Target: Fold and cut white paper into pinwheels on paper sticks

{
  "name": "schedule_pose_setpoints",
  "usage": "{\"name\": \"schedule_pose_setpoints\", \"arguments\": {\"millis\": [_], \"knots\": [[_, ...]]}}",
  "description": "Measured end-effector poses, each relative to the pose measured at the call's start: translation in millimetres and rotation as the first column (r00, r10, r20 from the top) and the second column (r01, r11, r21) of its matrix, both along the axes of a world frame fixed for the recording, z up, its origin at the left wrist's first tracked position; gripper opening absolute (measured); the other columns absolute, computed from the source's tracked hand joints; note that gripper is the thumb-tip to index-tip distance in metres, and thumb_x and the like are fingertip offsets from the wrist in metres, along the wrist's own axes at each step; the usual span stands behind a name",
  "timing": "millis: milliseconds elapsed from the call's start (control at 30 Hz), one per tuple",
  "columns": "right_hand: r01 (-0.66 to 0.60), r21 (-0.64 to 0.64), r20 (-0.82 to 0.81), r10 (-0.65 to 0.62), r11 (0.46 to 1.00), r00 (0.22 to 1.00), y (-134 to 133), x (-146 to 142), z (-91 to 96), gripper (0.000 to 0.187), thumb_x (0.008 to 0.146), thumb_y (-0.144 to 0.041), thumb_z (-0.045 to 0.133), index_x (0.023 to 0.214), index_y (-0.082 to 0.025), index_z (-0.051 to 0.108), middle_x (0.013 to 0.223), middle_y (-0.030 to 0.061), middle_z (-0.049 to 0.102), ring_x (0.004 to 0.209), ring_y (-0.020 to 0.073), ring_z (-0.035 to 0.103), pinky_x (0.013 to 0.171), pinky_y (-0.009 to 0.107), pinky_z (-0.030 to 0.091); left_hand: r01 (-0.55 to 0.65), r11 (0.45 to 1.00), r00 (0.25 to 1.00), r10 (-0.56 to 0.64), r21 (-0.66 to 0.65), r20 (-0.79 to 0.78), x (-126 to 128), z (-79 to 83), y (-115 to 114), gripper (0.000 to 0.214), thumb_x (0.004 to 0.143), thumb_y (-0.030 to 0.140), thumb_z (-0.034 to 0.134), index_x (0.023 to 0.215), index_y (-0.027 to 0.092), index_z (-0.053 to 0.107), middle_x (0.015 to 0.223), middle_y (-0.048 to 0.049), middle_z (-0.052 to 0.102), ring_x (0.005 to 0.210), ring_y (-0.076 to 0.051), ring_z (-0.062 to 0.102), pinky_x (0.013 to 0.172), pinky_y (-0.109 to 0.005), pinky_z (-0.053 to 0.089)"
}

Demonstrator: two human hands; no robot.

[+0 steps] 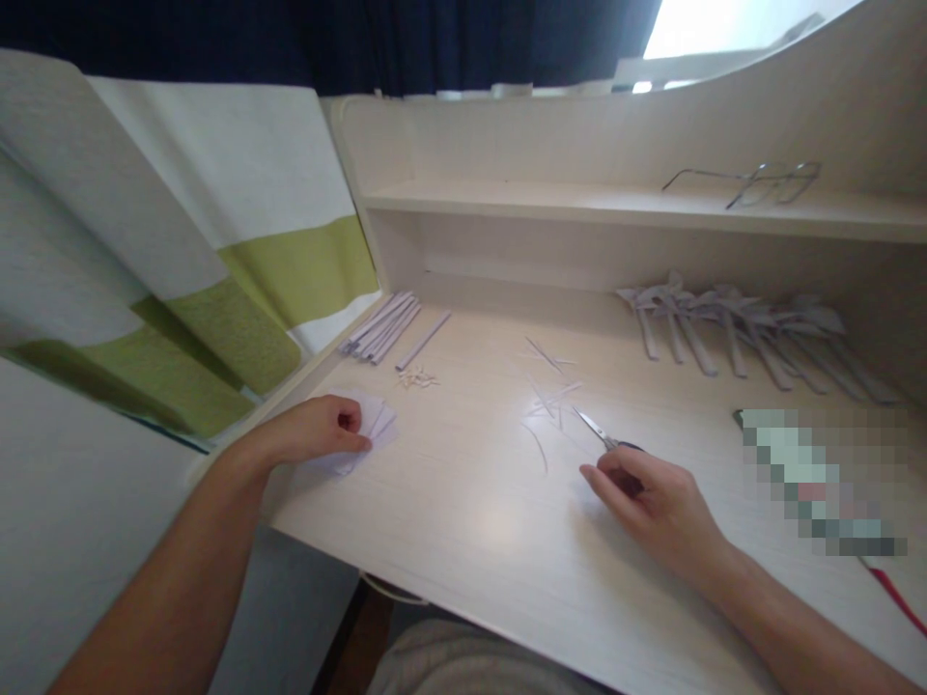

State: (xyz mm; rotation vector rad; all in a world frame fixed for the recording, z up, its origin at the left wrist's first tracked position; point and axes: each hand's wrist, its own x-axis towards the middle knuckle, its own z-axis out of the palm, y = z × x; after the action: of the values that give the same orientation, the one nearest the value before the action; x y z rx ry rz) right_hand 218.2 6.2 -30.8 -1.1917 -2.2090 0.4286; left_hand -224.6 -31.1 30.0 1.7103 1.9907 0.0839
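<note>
Right hand (pixel 656 507) grips scissors (pixel 594 427), blades jutting past its fingertips; left hand (pixel 319 430), fingers curled, pins paper slips (pixel 380 420) beneath them.

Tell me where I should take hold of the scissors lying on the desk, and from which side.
Take the scissors by the dark handle loops, coming from the near right. They lie flat on the desk with the closed blades pointing away to the far left, so the handles probably face you. The right hand rests over them there.
</note>
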Motion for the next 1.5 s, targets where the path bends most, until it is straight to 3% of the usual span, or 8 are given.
{"name": "schedule_pose_setpoints", "arguments": {"millis": [200, 433, 733, 933, 1167, 1500], "knots": [[0.027, -0.028, -0.022, -0.028, 0.999, 0.999, -4, -5, 4.1, 0.027, 0.094, -0.038, 0.061, 0.073, -0.021, 0.063, 0.063, 0.0005, 0.062, 0.055, 0.0142, 0.053, 0.054, 0.027, 0.038, 0.044, 0.999, 0.998, -0.045, 0.01, 0.052, -11, -4.4, 0, 0.022, 0.067, 0.042, 0.062, 0.067, 0.02, 0.065, 0.067, -0.0006, 0.062, 0.066, -0.019, 0.054, 0.061, -0.028, 0.039], [0.041, -0.04, -0.058, -0.043, 0.998, 0.997, -7, -5, 3.0, 0.03, 0.095, -0.04, 0.06, 0.073, -0.02, 0.063, 0.063, 0.0008, 0.062, 0.055, 0.0146, 0.053, 0.053, 0.027, 0.038, 0.037, 0.999, 0.998, -0.036, 0.026, -0.054, 0, -6.1, -3, 0.027, 0.066, 0.045, 0.067, 0.069, 0.02, 0.058, 0.067, -0.0004, 0.058, 0.063, -0.019, 0.052, 0.056, -0.029, 0.034], [0.082, -0.037, -0.074, -0.085, 0.996, 0.994, -7, -1, 7.7, 0.028, 0.093, -0.041, 0.062, 0.073, -0.021, 0.064, 0.06, 0.0, 0.062, 0.052, 0.0141, 0.053, 0.053, 0.027, 0.039, 0.076, 0.997, 0.988, -0.072, -0.029, 0.138, -12, -4.8, -3, 0.026, 0.065, 0.045, 0.067, 0.07, 0.02, 0.064, 0.07, -0.0002, 0.06, 0.068, -0.019, 0.053, 0.061, -0.027, 0.038], [0.046, -0.052, -0.065, -0.05, 0.998, 0.997, -7, 0, 5.7, 0.028, 0.093, -0.04, 0.062, 0.073, -0.02, 0.064, 0.06, -0.0005, 0.061, 0.053, 0.0137, 0.053, 0.053, 0.027, 0.039, 0.042, 0.999, 0.999, -0.042, 0.016, 0.01, -4, -6.7, -7, 0.026, 0.063, 0.043, 0.068, 0.069, 0.019, 0.06, 0.07, -0.0004, 0.059, 0.067, -0.019, 0.052, 0.059, -0.028, 0.036], [0.021, -0.05, -0.044, -0.023, 0.999, 0.999, -7, -1, 6.7, 0.029, 0.094, -0.04, 0.061, 0.073, -0.021, 0.064, 0.061, 0.0003, 0.062, 0.052, 0.0142, 0.054, 0.052, 0.027, 0.04, 0.09, 0.996, 0.991, -0.088, -0.007, 0.103, -14, -4.6, -8, 0.024, 0.068, 0.042, 0.067, 0.074, 0.019, 0.066, 0.075, -0.0017, 0.065, 0.073, -0.021, 0.058, 0.064, -0.028, 0.041], [0.029, -0.028, -0.063, -0.03, 0.999, 0.998, -7, 0, 8.2, 0.03, 0.093, -0.043, 0.061, 0.073, -0.022, 0.064, 0.061, 0.0002, 0.063, 0.05, 0.0145, 0.055, 0.049, 0.027, 0.041, 0.018, 0.984, 1.0, -0.019, 0.177, 0.004, -4, -5.1, -27, 0.027, 0.078, 0.037, 0.052, 0.078, 0.017, 0.069, 0.083, -0.007, 0.071, 0.077, -0.022, 0.064, 0.072, -0.03, 0.046]]}}
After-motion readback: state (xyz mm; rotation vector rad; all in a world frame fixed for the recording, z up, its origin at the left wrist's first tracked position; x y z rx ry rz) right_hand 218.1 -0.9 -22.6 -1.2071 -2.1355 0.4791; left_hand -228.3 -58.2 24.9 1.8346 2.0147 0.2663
